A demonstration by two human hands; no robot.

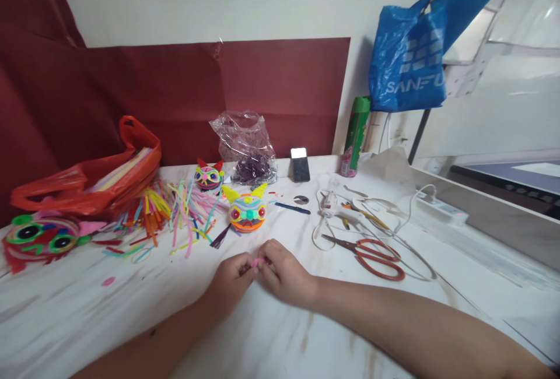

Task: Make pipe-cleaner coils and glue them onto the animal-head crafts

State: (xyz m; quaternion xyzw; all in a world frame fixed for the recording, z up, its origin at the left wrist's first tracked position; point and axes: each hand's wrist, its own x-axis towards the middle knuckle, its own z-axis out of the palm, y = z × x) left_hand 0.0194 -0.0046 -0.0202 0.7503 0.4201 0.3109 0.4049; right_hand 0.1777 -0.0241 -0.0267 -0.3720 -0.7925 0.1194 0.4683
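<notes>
My left hand (234,279) and my right hand (283,273) meet low over the middle of the table. Both are closed, with the fingertips pinching a short pink pipe cleaner (257,262) between them; most of it is hidden by the fingers. Just beyond them stands a small lion head (247,214) made of coloured pipe cleaners, with yellow ears and an orange lower edge. A smaller one with red ears (209,176) sits behind it. At the far left lies a bigger green-eyed head (41,239). A flat pink oval piece (108,281) rests left of my hands.
Bundles of coloured pipe cleaners (188,210) spread beside a red plastic bag (131,178). To the right lie orange-handled scissors (378,253), a white glue gun (345,214) with its cord, and a dark pen (293,209). A clear bag (247,146), a phone (300,168) and a green can (356,134) stand behind.
</notes>
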